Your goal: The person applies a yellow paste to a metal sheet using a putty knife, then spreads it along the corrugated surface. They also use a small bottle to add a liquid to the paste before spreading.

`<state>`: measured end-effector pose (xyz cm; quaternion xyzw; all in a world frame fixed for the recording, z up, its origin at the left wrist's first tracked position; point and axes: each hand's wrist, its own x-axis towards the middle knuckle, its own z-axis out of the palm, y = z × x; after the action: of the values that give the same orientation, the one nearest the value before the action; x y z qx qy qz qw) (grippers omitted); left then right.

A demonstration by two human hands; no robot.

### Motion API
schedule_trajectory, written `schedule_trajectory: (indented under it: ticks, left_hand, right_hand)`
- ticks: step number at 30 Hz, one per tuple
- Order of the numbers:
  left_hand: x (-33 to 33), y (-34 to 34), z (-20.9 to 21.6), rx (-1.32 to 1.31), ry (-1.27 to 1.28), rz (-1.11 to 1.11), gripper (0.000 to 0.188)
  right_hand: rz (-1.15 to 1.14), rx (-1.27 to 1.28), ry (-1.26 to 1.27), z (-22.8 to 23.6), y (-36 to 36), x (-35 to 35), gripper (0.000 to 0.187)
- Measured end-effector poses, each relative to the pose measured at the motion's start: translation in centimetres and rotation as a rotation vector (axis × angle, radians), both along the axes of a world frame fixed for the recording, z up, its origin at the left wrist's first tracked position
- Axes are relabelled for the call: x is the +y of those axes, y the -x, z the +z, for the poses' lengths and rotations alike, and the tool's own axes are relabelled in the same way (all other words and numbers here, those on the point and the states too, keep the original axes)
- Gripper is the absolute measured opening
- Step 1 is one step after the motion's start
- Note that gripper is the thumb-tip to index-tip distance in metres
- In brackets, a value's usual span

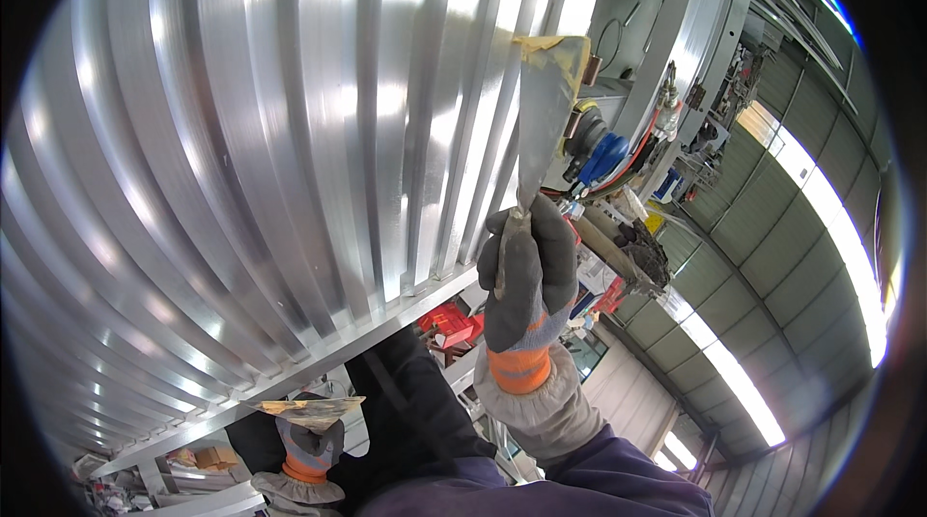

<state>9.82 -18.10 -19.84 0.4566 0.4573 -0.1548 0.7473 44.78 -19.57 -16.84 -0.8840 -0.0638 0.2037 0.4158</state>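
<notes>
A putty knife (547,111) with a wide grey triangular blade is held upright in my right hand (526,266), which wears a grey glove with an orange cuff. Yellow filler coats the blade's far edge, which lies against or just over the right side of a ribbed silver metal panel (290,131); contact cannot be made out. Low on the left, beside the panel's near edge, my left hand (311,447) is closed in a matching glove around a second putty spreader (311,410), seen nearly edge-on. Yellow-brown filler is smeared over it. Its handle is mostly hidden by the hand.
Right of the panel are a blue and black power sander (599,152), a red hose (642,145) and a metal frame post (681,44). Red boxes (446,326) lie below the panel's near edge. A cardboard box (216,458) sits at lower left.
</notes>
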Motion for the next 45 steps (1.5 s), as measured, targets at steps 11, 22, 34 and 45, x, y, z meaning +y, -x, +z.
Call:
schedule_trajectory:
  ticks: [11,22,34,45]
  left_hand:
    - [-0.9,0.5,-0.3,0.193,-0.014,-0.134,0.011]
    - [0.9,-2.2,0.3,0.006,-0.006,0.06,0.012]
    - [2.0,-3.8,0.6,-0.027,-0.111,-0.012,0.012]
    - [-0.1,0.0,-0.3,-0.111,-0.042,-0.05,0.039]
  right_hand:
    - [-0.029,-0.06,0.046,-0.8,-0.1,-0.1,0.038]
    - [0.012,-0.06,0.06,-1.0,-0.5,-0.4,0.038]
    - [0.006,-0.027,-0.081,-3.8,0.3,-2.0,0.04]
    - [0.026,-0.077,-0.274,-3.9,-0.2,-2.0,0.042]
